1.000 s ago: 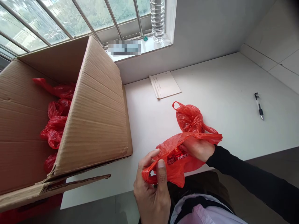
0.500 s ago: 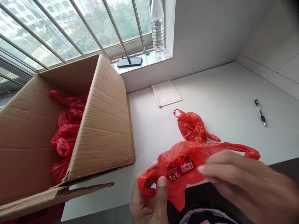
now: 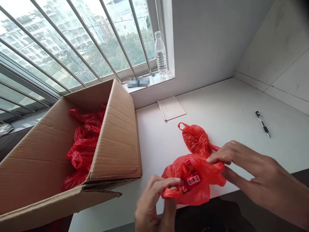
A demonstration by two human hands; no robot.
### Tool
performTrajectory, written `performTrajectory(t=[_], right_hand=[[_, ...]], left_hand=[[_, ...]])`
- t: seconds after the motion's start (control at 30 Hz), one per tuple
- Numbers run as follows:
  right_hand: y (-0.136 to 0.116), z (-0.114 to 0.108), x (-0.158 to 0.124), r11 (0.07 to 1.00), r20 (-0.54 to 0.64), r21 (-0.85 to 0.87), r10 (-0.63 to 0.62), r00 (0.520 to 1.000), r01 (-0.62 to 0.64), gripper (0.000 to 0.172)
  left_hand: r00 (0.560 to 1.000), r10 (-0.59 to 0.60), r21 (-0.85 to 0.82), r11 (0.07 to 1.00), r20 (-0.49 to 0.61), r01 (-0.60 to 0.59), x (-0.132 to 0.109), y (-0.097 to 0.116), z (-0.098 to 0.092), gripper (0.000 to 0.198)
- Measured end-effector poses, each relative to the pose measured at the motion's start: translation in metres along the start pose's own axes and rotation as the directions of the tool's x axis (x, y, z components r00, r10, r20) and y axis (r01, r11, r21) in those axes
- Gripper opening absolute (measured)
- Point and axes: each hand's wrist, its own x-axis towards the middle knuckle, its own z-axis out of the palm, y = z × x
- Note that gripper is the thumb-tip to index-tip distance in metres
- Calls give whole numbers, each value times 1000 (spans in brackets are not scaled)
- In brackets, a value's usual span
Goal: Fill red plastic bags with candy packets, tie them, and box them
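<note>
A thin red plastic bag (image 3: 172, 166) hangs between my hands at the front edge of the white table. Its mouth is open, and small red printed packets (image 3: 193, 179) show inside. My left hand (image 3: 156, 199) is closed around the bag's left handle. On the other side, my right hand (image 3: 246, 170) pinches the bag's right edge between thumb and fingers. Just behind it, a second red plastic bag (image 3: 196, 138), bunched up and with a loop at its top, rests on the table and partly overlaps in view.
At left stands an open cardboard box (image 3: 116, 141) with several red bags (image 3: 83, 148) inside; a torn flap juts toward the front. A notepad (image 3: 172, 109) and a pen (image 3: 262, 124) lie on the table (image 3: 217, 103). A water bottle (image 3: 161, 56) stands on the windowsill.
My right hand has moved in and taken hold of the bag's right side. My left fingers have curled over the left handle. The view has tilted up slightly.
</note>
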Motion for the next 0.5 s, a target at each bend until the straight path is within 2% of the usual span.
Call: performTrajectory(t=[0.07, 0.13, 0.23, 0.4, 0.5], right_hand=[[-16, 4, 9, 993, 48, 90, -81, 996, 77, 35], [-28, 9, 17, 974, 111, 163, -175, 978, 155, 40], [-34, 14, 26, 949, 114, 228, -247, 962, 217, 29], [-27, 14, 35, 945, 26, 265, -206, 978, 192, 16], [-20, 13, 36, 972, -17, 199, -125, 992, 126, 22]], left_hand=[[993, 117, 15, 993, 33, -117, 5, 4, 10, 14], [982, 174, 35, 984, 74, -177, 8, 3, 18, 17], [975, 202, 68, 976, 94, -209, 11, -5, 25, 21], [969, 187, 53, 979, 163, -198, 14, -18, 24, 20], [976, 85, 15, 996, 203, -90, 16, -22, 21, 18]])
